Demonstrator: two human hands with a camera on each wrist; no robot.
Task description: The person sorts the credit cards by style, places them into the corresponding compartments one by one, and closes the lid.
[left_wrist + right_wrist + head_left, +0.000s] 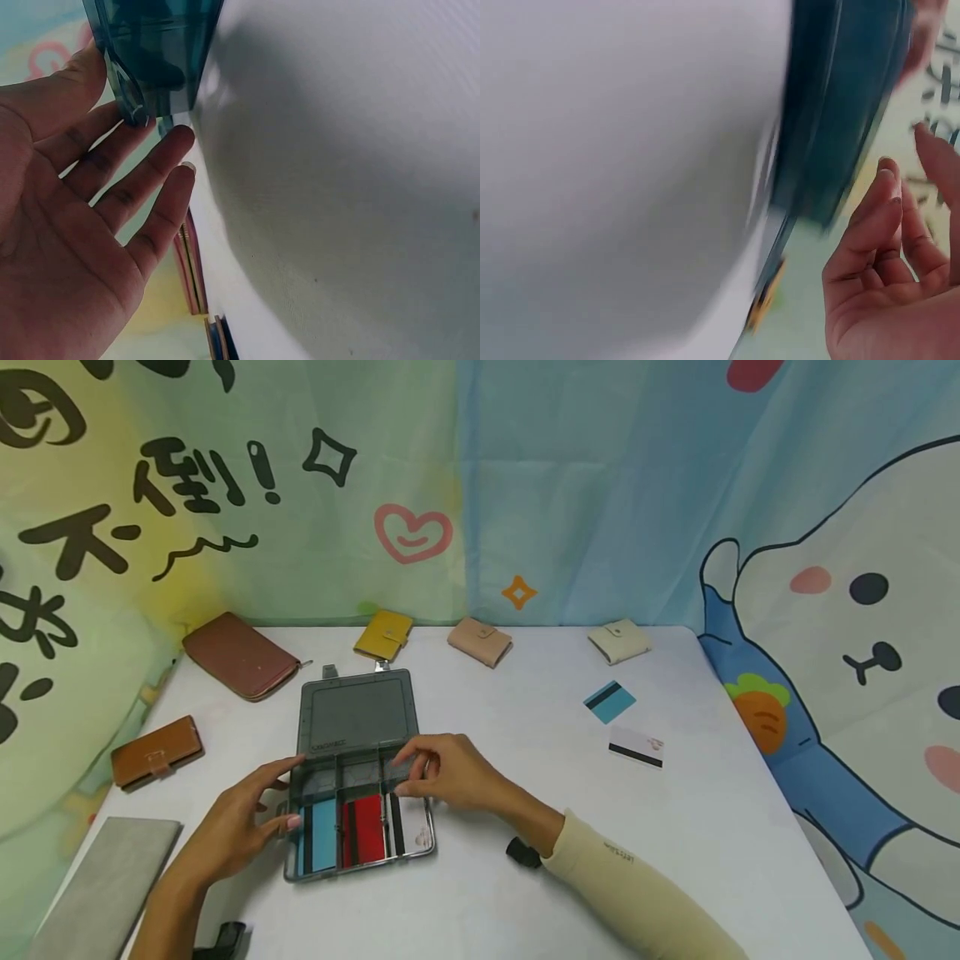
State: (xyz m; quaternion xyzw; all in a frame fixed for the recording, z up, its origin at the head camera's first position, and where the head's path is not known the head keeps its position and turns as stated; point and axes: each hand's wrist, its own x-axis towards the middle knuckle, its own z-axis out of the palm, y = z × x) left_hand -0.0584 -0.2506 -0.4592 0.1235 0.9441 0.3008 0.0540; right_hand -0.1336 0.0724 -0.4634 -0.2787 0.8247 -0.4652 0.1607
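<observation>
A grey see-through case [292, 865] lies with its lid [360, 714] folded back. In its front compartments are a blue card [324, 835], a red card [367, 829] and a white card [414, 827], each with a dark stripe. My left hand [234, 822] rests against the case's left side, thumb and fingers spread in the left wrist view. Over the right compartments hovers my right hand [455, 774], with its fingers bent. In the right wrist view the thumb stands apart from the fingers [881, 217], and no held thing shows.
Right of the case lie a loose blue card [611, 702] and a white card [636, 748]. Along the back are a maroon wallet [240, 656] and yellow [383, 633], tan [480, 641] and cream [619, 641] wallets. A brown wallet [157, 752] and grey slab [108, 889] sit left.
</observation>
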